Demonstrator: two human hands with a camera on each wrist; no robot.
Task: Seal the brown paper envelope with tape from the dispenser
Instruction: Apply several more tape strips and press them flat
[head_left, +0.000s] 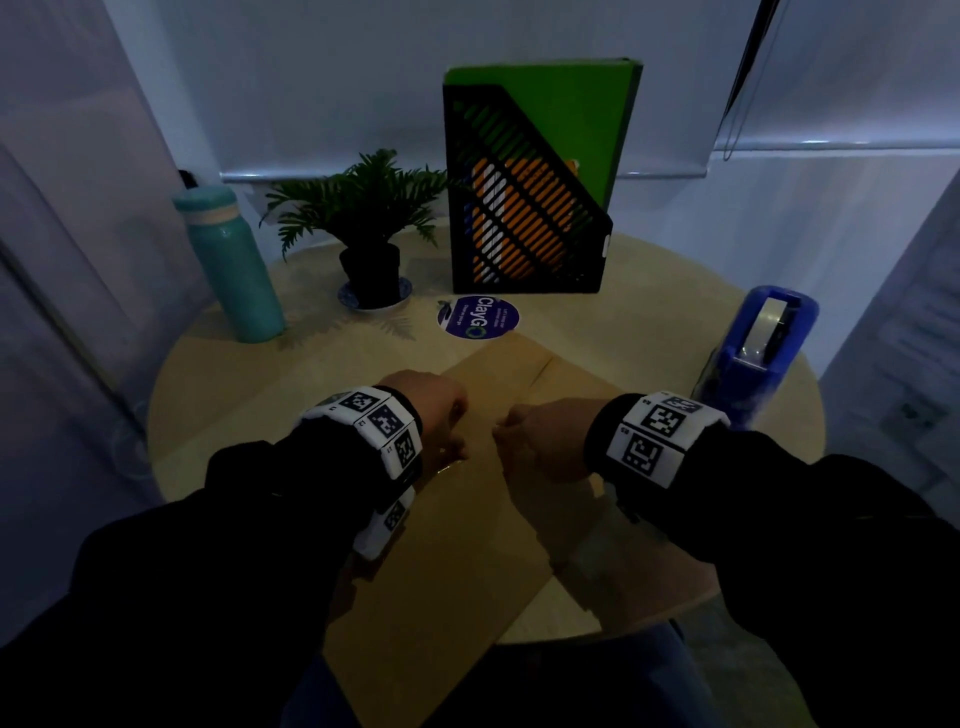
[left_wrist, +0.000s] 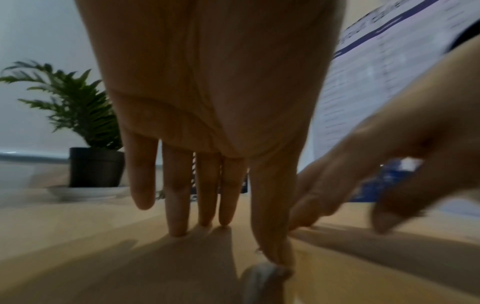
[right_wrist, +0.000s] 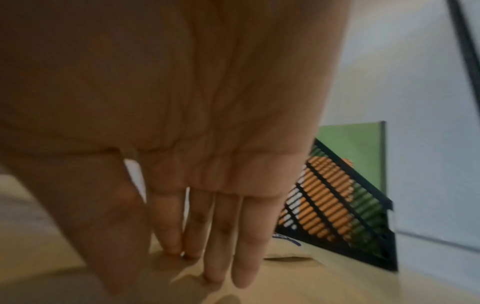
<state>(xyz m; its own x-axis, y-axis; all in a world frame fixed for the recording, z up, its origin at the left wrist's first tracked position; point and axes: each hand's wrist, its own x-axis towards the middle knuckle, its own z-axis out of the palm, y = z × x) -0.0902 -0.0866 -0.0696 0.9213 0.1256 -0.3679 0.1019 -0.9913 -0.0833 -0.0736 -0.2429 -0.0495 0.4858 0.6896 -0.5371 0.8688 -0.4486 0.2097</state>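
Dimly lit, round wooden table (head_left: 649, 312) fronts pale walls (head_left: 311, 78).

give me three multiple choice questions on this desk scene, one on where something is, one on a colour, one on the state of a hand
1. Where does the tape dispenser stand?
A. at the table's right edge
B. behind the plant
C. inside the file holder

2. What colour is the water bottle?
A. red
B. teal
C. black

3. How is the left hand?
A. clenched in a fist
B. curled round the bottle
C. fingers straight, tips down on the brown envelope

Answers:
1. A, the blue dispenser stands near the round table's right rim, beyond the right hand.
2. B, the bottle left of the potted plant is teal with a pale band.
3. C, the left wrist view shows straight fingers reaching down to the envelope.
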